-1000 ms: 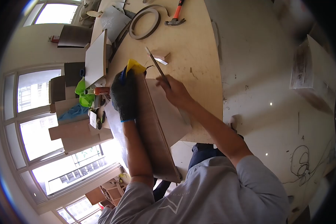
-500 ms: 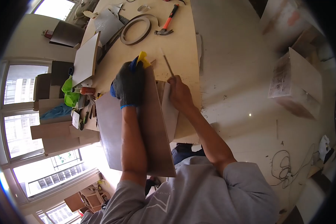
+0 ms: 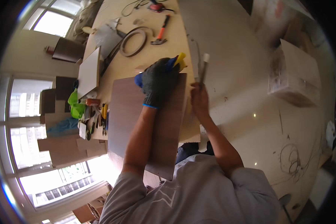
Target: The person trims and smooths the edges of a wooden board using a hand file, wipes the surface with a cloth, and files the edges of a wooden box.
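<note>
My left hand (image 3: 160, 82), in a dark grey and blue work glove, is closed around a yellow tool (image 3: 181, 61) whose kind I cannot make out. It lies at the upper end of a brown panel (image 3: 132, 108), with my forearm stretched along the panel's face. My bare right hand (image 3: 200, 99) is wrapped around a thin grey stick with a white tip (image 3: 204, 69), held upright just beyond the bench's right edge. Motion slightly smears the stick. Part of the panel is hidden under my left arm.
On the wooden workbench (image 3: 112, 69) lie a hammer (image 3: 162, 30), a roll of brown edge strip (image 3: 133, 43) and a red power tool (image 3: 156, 6). Hand tools and a green bag (image 3: 77, 110) crowd its left side. A box (image 3: 296, 76) and a cable (image 3: 291, 162) are on the floor.
My left hand has shifted right with the yellow tool, and the panel has turned to show more of its broad face. My right hand has swung the stick right, off the bench.
</note>
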{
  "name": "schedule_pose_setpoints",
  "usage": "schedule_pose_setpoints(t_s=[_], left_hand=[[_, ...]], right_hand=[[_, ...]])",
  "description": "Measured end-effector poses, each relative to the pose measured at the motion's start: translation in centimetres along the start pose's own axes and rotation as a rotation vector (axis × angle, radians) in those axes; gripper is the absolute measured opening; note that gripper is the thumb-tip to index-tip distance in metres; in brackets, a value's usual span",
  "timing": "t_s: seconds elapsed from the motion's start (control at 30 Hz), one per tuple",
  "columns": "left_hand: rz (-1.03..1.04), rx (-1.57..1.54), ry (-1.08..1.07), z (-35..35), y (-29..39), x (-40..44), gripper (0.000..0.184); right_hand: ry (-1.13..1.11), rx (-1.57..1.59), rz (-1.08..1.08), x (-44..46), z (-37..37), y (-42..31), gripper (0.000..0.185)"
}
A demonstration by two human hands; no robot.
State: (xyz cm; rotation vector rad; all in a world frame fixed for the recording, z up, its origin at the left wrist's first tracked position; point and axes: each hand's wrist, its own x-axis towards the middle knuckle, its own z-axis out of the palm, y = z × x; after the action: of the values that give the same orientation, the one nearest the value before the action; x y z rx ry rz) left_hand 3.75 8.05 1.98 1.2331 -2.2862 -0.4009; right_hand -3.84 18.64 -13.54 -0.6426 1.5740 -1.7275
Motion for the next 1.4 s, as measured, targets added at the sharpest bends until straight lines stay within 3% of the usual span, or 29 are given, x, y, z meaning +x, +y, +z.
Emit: schedule_pose_setpoints(t_s=[0.03, 0.07, 0.17, 0.23, 0.3, 0.33, 0.4, 0.43, 0.47, 0.63, 0.67, 0.77, 0.87, 0.9, 0.93, 0.97, 1.03, 1.07, 1.1, 1.13, 1.17, 1.23, 1.3, 1.33, 1.37, 1.4], left_hand=[[-0.025, -0.047, 0.045, -0.6, -0.6, 0.2, 0.035], [-0.054, -0.094, 0.094, -1.7, -1.9, 0.4, 0.035], [-0.159, -0.218, 0.218, -7.5, -9.0, 0.8, 0.037], [-0.170, -0.083, 0.275, -13.0, -14.9, -1.1, 0.039], [-0.369, 0.227, 0.170, -17.7, -20.7, -4.9, 0.044], [-0.371, 0.293, 0.163, -19.1, -22.8, -7.3, 0.044], [-0.470, 0.310, -0.087, -19.6, -30.7, -11.5, 0.046], [-0.743, -0.161, -0.165, -20.1, -29.9, -13.2, 0.053], [-0.702, -0.478, -0.238, -19.2, -33.3, -15.6, 0.058], [-0.697, -0.820, -0.230, -16.7, -33.2, -21.8, 0.049], [-0.684, -0.897, -0.224, -15.8, -33.7, -22.8, 0.048], [-0.586, -1.135, -0.251, -11.9, -34.7, -23.3, 0.048], [-0.494, -1.173, -0.122, -6.1, -34.6, -27.4, 0.049], [-0.443, -1.021, -0.106, -5.5, -32.7, -28.9, 0.048], [-0.463, -0.944, -0.161, -6.4, -29.7, -29.2, 0.049], [-0.701, -1.243, -0.058, -4.3, -28.7, -30.0, 0.051], [-0.786, -1.264, 0.073, -3.1, -26.0, -30.8, 0.054], [-0.984, -1.414, 0.061, -6.0, -22.6, -29.5, 0.055], [-0.888, -1.425, 0.104, -5.1, -22.7, -29.8, 0.055], [-0.950, -1.519, 0.143, -3.8, -24.2, -30.4, 0.055], [-1.029, -1.415, 0.166, -4.1, -26.1, -30.5, 0.052], [-0.983, -1.257, 0.381, -8.1, -27.3, -29.1, 0.039], [-0.814, -0.852, 0.412, -15.0, -26.6, -26.4, 0.041], [-0.616, -0.814, 0.548, -17.0, -24.5, -24.1, 0.042], [-0.515, -0.669, 0.530, -19.3, -19.0, -21.1, 0.040], [-0.558, -0.645, 0.436, -19.9, -15.8, -18.7, 0.039]], right_hand=[[-0.077, -0.027, 0.011, -1.1, -1.9, -1.0, 0.029], [-0.205, 0.153, 0.158, -3.2, -3.3, -3.5, 0.032], [-0.399, 0.227, 0.216, -7.6, -5.5, -5.4, 0.048], [-0.478, 0.189, 0.195, -9.6, -4.9, -7.3, 0.058], [-0.501, 0.088, 0.146, -11.5, -3.6, -9.6, 0.067], [-0.525, -0.047, 0.155, -11.7, -3.2, -10.2, 0.077], [-0.487, -0.197, 0.083, -12.1, -1.7, -10.4, 0.077], [-0.482, -0.248, 0.044, -12.1, -1.0, -10.2, 0.077], [-0.475, -0.300, 0.005, -12.1, -0.2, -10.1, 0.076], [-0.458, -0.418, -0.114, -12.2, 2.2, -11.0, 0.067], [-0.409, -0.529, -0.032, -11.4, 1.3, -9.9, 0.057], [-0.385, -0.442, 0.018, -9.4, 0.6, -10.0, 0.051], [-0.353, -0.433, 0.035, -8.1, -0.3, -11.5, 0.049], [-0.349, -0.423, 0.059, -7.5, -1.2, -11.8, 0.049], [-0.352, -0.433, 0.064, -7.1, -1.9, -12.2, 0.049], [-0.352, -0.442, 0.070, -6.7, -2.9, -12.6, 0.048], [-0.370, -0.440, 0.053, -5.9, -5.7, -12.0, 0.049], [-0.362, -0.394, 0.083, -6.1, -6.0, -12.4, 0.048], [-0.355, -0.342, 0.116, -6.5, -5.6, -12.5, 0.048], [-0.352, -0.379, 0.084, -6.5, -5.7, -12.1, 0.045], [-0.357, -0.413, 0.054, -6.5, -5.6, -11.7, 0.042], [-0.373, -0.491, 0.015, -7.1, -5.0, -11.9, 0.037], [-0.354, -0.529, 0.027, -7.9, -4.9, -12.2, 0.036], [-0.380, -0.489, -0.009, -7.7, -5.6, -11.0, 0.044], [-0.363, -0.392, 0.048, -7.8, -6.2, -10.9, 0.048], [-0.350, -0.292, 0.104, -8.0, -6.8, -11.4, 0.052]])
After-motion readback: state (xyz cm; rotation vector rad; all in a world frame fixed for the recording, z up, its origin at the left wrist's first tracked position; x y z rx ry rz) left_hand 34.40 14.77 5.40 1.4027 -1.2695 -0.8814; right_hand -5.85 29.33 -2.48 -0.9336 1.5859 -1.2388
